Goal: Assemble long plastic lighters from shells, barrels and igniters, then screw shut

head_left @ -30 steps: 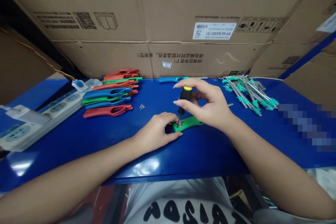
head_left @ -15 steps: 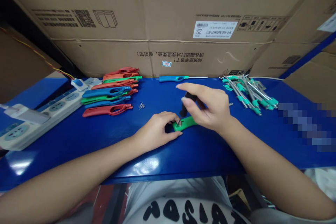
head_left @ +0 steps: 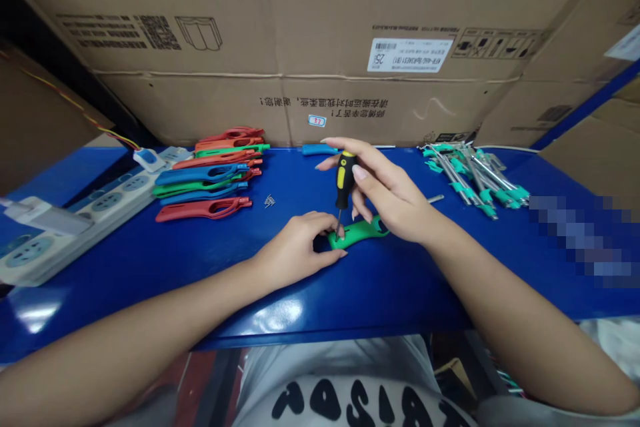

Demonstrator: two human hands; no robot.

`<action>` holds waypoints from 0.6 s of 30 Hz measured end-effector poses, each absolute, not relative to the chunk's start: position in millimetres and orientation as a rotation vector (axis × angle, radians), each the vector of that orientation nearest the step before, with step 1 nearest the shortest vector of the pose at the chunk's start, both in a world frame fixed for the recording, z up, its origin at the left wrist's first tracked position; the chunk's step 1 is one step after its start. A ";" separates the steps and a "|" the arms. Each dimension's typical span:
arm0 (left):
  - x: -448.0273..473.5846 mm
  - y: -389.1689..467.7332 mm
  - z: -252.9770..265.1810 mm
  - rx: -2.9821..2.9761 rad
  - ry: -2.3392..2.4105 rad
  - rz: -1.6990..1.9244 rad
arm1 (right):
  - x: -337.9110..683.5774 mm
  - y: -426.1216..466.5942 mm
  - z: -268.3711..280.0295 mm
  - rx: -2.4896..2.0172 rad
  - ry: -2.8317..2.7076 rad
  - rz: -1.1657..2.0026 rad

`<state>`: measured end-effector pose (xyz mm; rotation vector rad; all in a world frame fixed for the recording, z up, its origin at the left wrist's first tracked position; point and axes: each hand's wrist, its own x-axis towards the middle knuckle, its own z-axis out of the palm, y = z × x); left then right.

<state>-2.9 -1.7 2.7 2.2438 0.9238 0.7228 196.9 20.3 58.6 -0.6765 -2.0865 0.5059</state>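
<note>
My left hand [head_left: 303, 243] pins the wide end of a green plastic lighter handle [head_left: 357, 233] to the table, thumb on the near side and fingers on the far side. A black and yellow screwdriver [head_left: 345, 177] stands nearly upright over that end, its tip down at the green plastic. My right hand [head_left: 387, 190] has the screwdriver's grip between thumb and fingers, with the forefinger stretched past its top. Whether a screw sits under the tip is too small to tell. Behind the right hand, a metal rod [head_left: 437, 199] partly shows.
Red, orange, green and blue lighter handles [head_left: 205, 211] lie stacked at left, beside a white power strip [head_left: 75, 230]. Small screws [head_left: 269, 201] form a little pile. A blue lighter [head_left: 315, 149] lies at the back; metal tubes with green ends [head_left: 473, 177] lie at right. A cardboard box [head_left: 225, 103] walls the back.
My right hand has shifted slightly left and loosened around the screwdriver, whose yellow and black grip now shows and stands straighter. My left hand and the green handle stay in place.
</note>
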 end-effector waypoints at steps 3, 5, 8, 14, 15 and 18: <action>-2.2 -1.9 3.3 2.250 0.930 0.719 | 198.3 21.7 58.5 -0.683 -2.051 0.476; -1.5 -1.9 3.5 2.264 0.929 0.730 | 199.0 21.6 58.0 -0.681 -2.005 0.207; -1.1 -1.9 3.4 2.277 0.923 0.757 | 197.7 18.7 58.5 -0.657 -2.047 0.042; -1.7 -2.5 2.2 2.269 0.933 0.762 | 191.8 13.4 59.3 -0.619 -2.105 0.424; -1.8 -2.7 1.9 2.269 0.941 0.770 | 192.0 13.4 58.9 -0.614 -2.102 0.301; -1.5 -2.9 1.4 2.272 0.957 0.780 | 193.4 12.9 59.4 -0.592 -2.082 -0.064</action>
